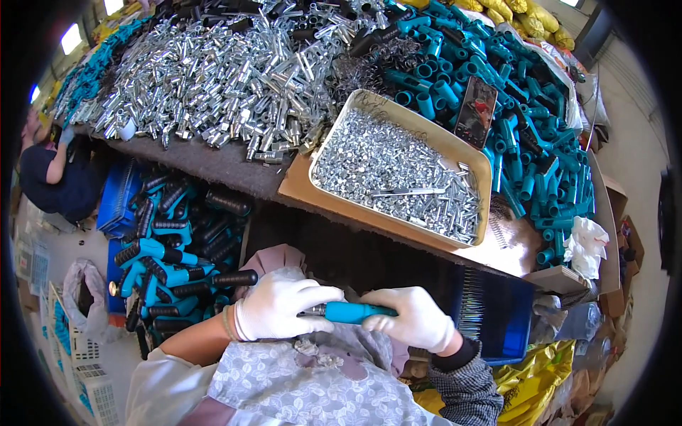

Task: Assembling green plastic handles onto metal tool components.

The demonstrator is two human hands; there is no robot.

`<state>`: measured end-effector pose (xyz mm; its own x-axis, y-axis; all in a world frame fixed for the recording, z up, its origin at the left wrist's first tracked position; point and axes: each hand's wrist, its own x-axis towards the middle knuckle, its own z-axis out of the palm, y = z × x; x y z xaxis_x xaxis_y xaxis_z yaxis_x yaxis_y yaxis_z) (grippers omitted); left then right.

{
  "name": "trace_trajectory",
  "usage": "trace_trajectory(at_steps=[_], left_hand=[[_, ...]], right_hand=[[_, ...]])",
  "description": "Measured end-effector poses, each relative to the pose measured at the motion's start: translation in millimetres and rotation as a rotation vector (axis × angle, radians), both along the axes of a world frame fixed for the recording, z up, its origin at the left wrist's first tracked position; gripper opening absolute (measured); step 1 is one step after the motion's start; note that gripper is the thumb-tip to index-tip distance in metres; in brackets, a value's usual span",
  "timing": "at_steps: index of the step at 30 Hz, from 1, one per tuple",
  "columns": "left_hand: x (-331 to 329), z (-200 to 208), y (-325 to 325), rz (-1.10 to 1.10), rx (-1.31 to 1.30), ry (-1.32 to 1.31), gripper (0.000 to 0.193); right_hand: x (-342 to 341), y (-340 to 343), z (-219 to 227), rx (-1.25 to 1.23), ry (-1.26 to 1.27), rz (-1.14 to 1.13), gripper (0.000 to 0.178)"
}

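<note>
Lower centre, the left hand (280,305) and right hand (413,317) pinch a teal tool (352,312); right of centre, a cream tray (485,188) holds silver parts (398,167); left, a blue bin (117,213) holds teal-black handles (170,263).

Left glove (278,305) and right glove (419,319): white. Held part (352,312): teal body, silver end. Apron (263,380): pale grey, white leaf pattern. Right sleeve (469,383): black-and-white check. Tray (484,206): cream. Left crate (115,206): blue

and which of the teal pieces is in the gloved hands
The teal piece held between the left hand and right hand; others lie in piles, such as the upper-right heap.
</note>
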<state>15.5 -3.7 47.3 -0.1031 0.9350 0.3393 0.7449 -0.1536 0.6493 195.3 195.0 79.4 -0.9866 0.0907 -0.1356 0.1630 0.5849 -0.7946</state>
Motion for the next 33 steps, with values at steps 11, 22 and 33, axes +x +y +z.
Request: trace_trajectory(at_steps=[11, 22, 33], left_hand=[[3.8, -11.6, -2.3, -0.142, -0.175, 0.017, 0.060], [22.2, -16.8, 22.9, -0.204, -0.125, 0.136, 0.053], [26.7, -21.7, 32.2, -0.085, 0.021, 0.026, 0.042]], right_hand=[[3.9, -18.7, -29.1, -0.057, 0.003, -0.075, 0.050], [1.2, -4.4, -22.0, -0.479, -0.209, -0.111, 0.067], [-9.7, 18.5, -1.9, -0.094, -0.097, 0.038, 0.048]])
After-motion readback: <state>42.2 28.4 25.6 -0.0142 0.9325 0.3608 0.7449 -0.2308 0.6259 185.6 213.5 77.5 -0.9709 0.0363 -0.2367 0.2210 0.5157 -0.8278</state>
